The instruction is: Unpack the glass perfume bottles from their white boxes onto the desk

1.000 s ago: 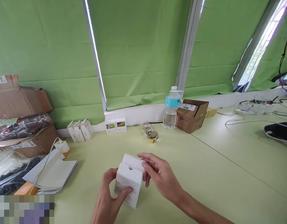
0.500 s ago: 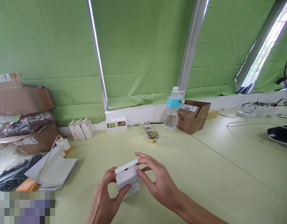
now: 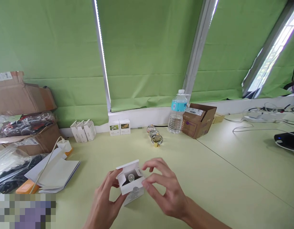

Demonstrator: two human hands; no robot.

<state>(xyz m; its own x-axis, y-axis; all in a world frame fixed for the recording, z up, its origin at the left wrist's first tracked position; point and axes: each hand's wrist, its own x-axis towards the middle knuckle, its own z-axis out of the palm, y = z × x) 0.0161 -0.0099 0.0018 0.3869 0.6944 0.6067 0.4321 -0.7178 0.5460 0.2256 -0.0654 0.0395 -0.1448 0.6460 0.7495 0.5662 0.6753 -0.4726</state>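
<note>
Pale green table (image 3: 233, 165) stretches from the right hand (image 3: 166, 189) toward the far wall, where a gold metal cluster (image 3: 154, 136), a water bottle (image 3: 176, 114) and a cardboard box (image 3: 197, 122) stand in line. An open white carton (image 3: 131, 178) fills the gap between the hands. To the left, folded white papers (image 3: 55, 173) and plastic-wrapped bundles (image 3: 10, 171) crowd the route past the left hand (image 3: 105, 197).

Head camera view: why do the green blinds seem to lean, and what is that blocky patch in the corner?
In the head view, the lens looks very wide, so the green blinds and window frame seem to lean; daylight glares through the window gap; a pixelated patch hides the bottom left corner.
</note>
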